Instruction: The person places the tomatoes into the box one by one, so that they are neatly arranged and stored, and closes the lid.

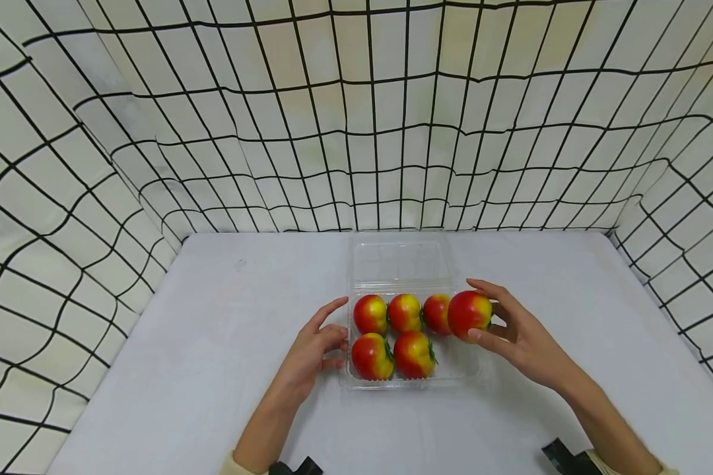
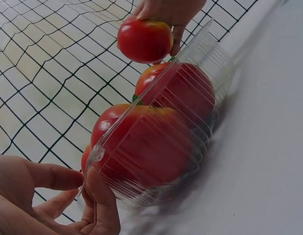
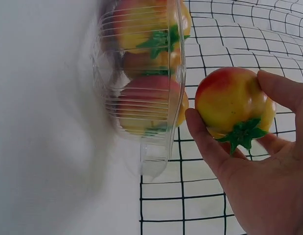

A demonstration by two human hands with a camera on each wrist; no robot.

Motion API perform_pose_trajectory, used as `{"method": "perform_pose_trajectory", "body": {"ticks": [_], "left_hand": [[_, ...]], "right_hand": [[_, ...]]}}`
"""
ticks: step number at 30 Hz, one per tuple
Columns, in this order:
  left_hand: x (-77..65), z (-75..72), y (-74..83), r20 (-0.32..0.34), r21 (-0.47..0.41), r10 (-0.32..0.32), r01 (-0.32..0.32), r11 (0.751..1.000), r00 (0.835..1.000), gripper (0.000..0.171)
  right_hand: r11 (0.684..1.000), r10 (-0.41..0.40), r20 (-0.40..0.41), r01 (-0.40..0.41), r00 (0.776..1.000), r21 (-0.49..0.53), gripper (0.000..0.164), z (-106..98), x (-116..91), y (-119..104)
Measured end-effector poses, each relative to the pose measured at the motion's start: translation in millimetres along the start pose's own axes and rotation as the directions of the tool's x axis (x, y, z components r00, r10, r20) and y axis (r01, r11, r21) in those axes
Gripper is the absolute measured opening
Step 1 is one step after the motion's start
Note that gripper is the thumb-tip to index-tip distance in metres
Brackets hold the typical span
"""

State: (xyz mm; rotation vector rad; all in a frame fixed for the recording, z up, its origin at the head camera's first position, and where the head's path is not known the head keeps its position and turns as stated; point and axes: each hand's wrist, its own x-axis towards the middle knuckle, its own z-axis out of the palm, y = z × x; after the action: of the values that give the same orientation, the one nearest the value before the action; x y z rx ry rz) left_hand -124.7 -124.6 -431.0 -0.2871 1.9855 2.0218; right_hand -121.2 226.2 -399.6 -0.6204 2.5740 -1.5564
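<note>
Red-and-yellow tomatoes with green leafy tops, several of them, sit in two rows in a clear plastic clamshell box point(image 1: 451, 373). My right hand point(image 1: 531, 340) holds one tomato point(image 1: 469, 313) between thumb and fingers, above the right end of the back row. In the right wrist view this tomato point(image 3: 232, 105) is apart from the box, its green top toward the palm. At the box's left side is my left hand point(image 1: 309, 349). The left wrist view shows its fingers point(image 2: 103, 200) pinching the box rim. Another tomato point(image 1: 414, 354) lies at the front, right of its neighbour point(image 1: 371, 356).
The box's lid point(image 1: 401, 260) lies folded back on the white table point(image 1: 243, 316). Black wire netting point(image 1: 392, 125) over pale panels rises behind the table and along both sides. The front right corner of the box holds no tomato.
</note>
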Motion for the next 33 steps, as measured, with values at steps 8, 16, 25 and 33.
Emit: {"method": "perform_pose_trajectory", "body": {"ticks": [8, 16, 25, 33], "left_hand": [[-1.1, 0.8, 0.0, -0.004, -0.016, -0.001, 0.001, 1.000, 1.000, 0.053], [0.2, 1.8, 1.8, -0.006, -0.022, -0.006, 0.006, 1.000, 1.000, 0.053], [4.3, 3.3, 3.0, -0.007, -0.006, -0.009, 0.009, 1.000, 1.000, 0.053], [6.8, 2.8, 2.8, -0.009, -0.013, -0.009, 0.009, 1.000, 1.000, 0.053]], "right_hand": [[0.998, 0.049, -0.033, -0.050, 0.998, -0.031, 0.066, 3, 0, -1], [0.995, 0.026, -0.059, -0.031, 0.998, -0.091, 0.063, 3, 1, 1], [0.996, 0.019, -0.036, -0.022, 0.999, -0.083, 0.061, 3, 0, 6], [0.989, -0.024, -0.009, 0.023, 1.000, -0.146, 0.060, 4, 0, 9]]}}
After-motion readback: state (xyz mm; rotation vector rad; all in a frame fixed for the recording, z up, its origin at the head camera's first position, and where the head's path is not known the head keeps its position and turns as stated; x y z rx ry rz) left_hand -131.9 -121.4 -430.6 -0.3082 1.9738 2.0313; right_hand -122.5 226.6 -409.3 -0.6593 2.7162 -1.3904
